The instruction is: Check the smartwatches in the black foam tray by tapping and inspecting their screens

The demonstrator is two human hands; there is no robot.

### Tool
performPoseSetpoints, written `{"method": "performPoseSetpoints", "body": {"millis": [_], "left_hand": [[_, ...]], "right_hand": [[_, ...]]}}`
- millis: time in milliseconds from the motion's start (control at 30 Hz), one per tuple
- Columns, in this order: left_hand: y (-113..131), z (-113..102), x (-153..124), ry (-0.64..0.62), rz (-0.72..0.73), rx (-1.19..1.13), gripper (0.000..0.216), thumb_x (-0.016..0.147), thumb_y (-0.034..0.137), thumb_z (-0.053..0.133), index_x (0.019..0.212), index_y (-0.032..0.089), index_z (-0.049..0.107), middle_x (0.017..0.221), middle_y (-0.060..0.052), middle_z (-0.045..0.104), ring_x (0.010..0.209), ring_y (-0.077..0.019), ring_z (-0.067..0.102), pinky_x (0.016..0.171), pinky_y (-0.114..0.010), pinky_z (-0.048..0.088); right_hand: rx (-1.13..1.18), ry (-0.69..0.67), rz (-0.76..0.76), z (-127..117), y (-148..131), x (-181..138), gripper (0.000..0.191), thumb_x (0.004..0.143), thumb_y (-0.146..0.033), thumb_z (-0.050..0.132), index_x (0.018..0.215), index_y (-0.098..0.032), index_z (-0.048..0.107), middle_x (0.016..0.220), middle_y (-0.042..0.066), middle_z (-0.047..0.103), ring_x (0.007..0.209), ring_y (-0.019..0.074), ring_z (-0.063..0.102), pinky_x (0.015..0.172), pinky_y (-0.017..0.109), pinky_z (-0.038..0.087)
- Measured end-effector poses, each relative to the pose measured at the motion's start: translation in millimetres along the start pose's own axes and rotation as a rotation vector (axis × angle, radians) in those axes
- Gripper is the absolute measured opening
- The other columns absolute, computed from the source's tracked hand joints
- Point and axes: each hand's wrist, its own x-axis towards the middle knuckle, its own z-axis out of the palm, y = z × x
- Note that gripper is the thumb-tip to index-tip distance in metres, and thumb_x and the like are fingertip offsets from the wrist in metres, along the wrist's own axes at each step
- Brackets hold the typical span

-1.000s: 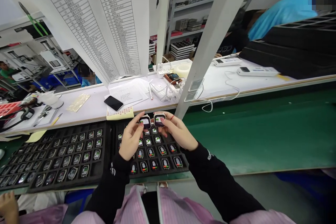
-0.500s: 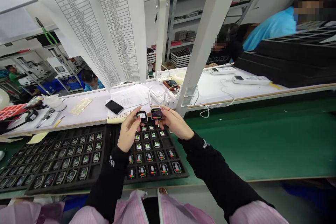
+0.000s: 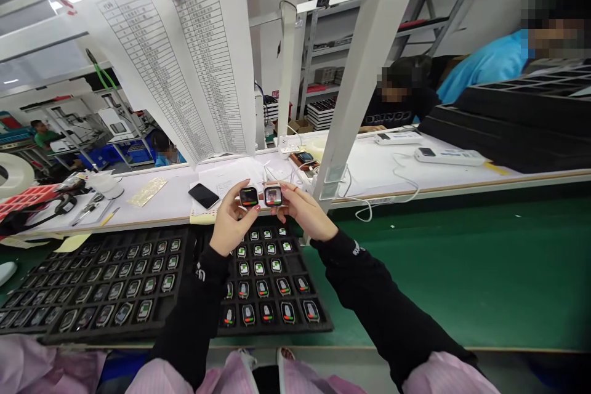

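Note:
My left hand (image 3: 232, 221) is closed on a smartwatch (image 3: 249, 197), its square screen dark with a coloured strip along the bottom. Beside it, my right hand (image 3: 305, 212) grips a second smartwatch (image 3: 273, 196), whose screen shows a light picture with a red and green strip below. Both watches have no straps visible and are held side by side, faces towards me. Under my hands lies a black foam tray (image 3: 295, 268) with rows of lit watch faces in its compartments. My left forearm hides part of that tray.
A second black tray (image 3: 178, 298) full of watches lies to the left. On the white shelf are a phone (image 3: 204, 196), papers, cables and white handheld devices (image 3: 450, 156). A slanted white post (image 3: 355, 68) and a hanging printed sheet (image 3: 184, 61) stand ahead. Co-workers sit beyond.
The left watch's screen has gone from a white and green display to a dark one with a coloured strip. The right watch's screen now shows a light picture. The view has shifted slightly.

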Motion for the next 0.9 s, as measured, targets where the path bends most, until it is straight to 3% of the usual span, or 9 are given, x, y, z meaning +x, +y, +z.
{"method": "performPoseSetpoints", "body": {"millis": [167,400,600,900], "left_hand": [[2,4,4,0.028,0.032,0.024,0.055,0.079,0.028,0.072,0.13,0.024,0.052,0.125,-0.007,0.057,0.092,-0.0146,0.059,0.072,-0.022,0.05],[7,11,5,0.057,0.044,0.081,0.052,0.081,0.026,0.069,0.13,0.026,0.052,0.119,-0.006,0.059,0.086,-0.0131,0.058,0.068,-0.021,0.048],[10,14,3,0.077,0.049,0.092,0.052,0.081,0.026,0.069,0.13,0.025,0.052,0.125,-0.007,0.058,0.088,-0.0143,0.058,0.066,-0.022,0.048],[10,19,2,0.11,0.077,0.088,0.05,0.081,0.03,0.069,0.129,0.025,0.053,0.127,-0.008,0.057,0.095,-0.0163,0.06,0.071,-0.023,0.051]], "right_hand": [[-0.002,-0.02,-0.003,-5,-5,4,0.049,0.086,-0.05,0.055,0.122,-0.018,0.058,0.096,0.007,0.066,0.064,0.0126,0.058,0.047,0.023,0.042],[-0.018,-0.081,-0.031,-13,-11,5,0.049,0.087,-0.048,0.056,0.126,-0.02,0.058,0.1,0.008,0.065,0.068,0.0129,0.059,0.049,0.023,0.044],[-0.102,-0.218,-0.097,-21,-16,3,0.06,0.081,-0.033,0.067,0.137,-0.022,0.049,0.11,0.01,0.065,0.073,0.013,0.057,0.053,0.024,0.048],[-0.088,-0.235,-0.081,-29,-15,2,0.062,0.081,-0.029,0.066,0.139,-0.021,0.047,0.115,0.011,0.066,0.072,0.0131,0.059,0.054,0.025,0.048]]}}
